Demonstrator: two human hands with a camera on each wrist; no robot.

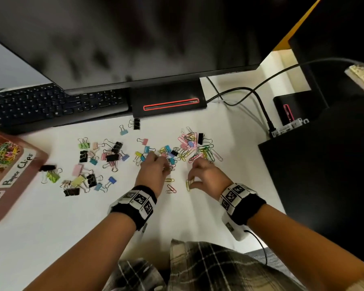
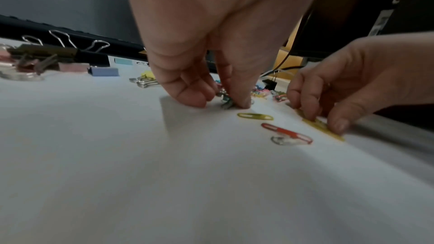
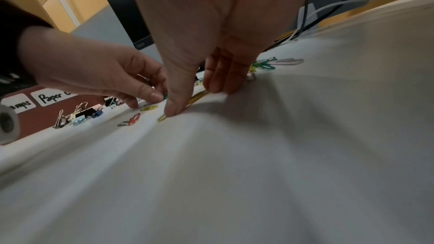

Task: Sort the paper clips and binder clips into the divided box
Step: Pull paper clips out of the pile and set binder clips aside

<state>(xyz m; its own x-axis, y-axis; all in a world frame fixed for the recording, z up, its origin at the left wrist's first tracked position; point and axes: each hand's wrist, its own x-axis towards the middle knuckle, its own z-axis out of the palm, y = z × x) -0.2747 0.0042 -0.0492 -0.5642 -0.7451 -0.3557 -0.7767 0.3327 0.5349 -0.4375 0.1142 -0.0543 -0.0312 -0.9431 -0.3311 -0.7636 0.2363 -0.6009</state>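
Coloured paper clips (image 1: pixel 200 151) and binder clips (image 1: pixel 97 162) lie scattered on the white surface (image 1: pixel 72 223); the brown divided box (image 1: pixel 33 164) at its left edge holds paper clips beside a "Paper Clips" label; the left hand (image 1: pixel 156 171) reaches palm-down, fingers (image 2: pixel 237 96) pinching small clips; the right hand (image 1: pixel 208 175) pinches a yellow paper clip (image 1: pixel 188 184) against the surface.
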